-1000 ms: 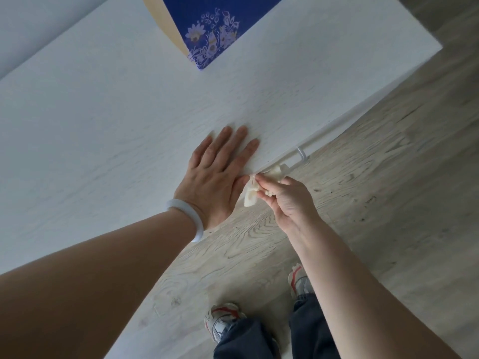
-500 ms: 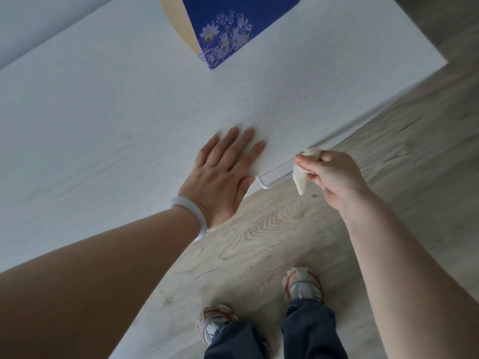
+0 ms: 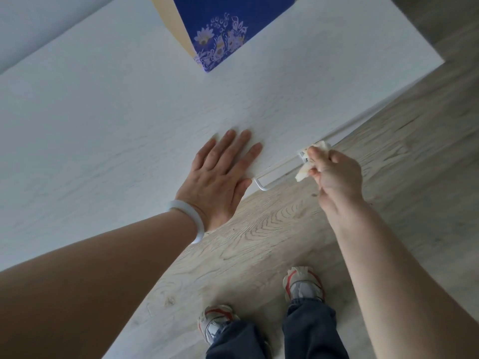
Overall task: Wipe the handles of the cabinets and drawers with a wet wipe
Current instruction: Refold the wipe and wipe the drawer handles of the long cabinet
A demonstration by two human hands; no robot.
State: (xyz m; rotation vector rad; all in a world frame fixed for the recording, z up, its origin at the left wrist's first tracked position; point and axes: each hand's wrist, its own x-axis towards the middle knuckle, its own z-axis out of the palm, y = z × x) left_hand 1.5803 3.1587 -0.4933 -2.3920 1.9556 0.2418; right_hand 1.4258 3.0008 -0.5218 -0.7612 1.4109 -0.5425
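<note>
Right hand point(image 3: 337, 174) pinched the wet wipe point(image 3: 305, 167) at the handle's point(image 3: 274, 168) far end; left hand point(image 3: 220, 174) lay flat, fingers straight, on the cabinet top point(image 3: 129, 125). Next: a return stroke.

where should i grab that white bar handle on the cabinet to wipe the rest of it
Wrap the wipe around the bare straight stretch of the handle, coming from the floor side. The thin bar stands clear of the cabinet front, so fingers should fit behind it. The right hand holds the wipe at its far post.

White cabinet point(image 3: 129, 112), blue floral box point(image 3: 220, 35)
</note>
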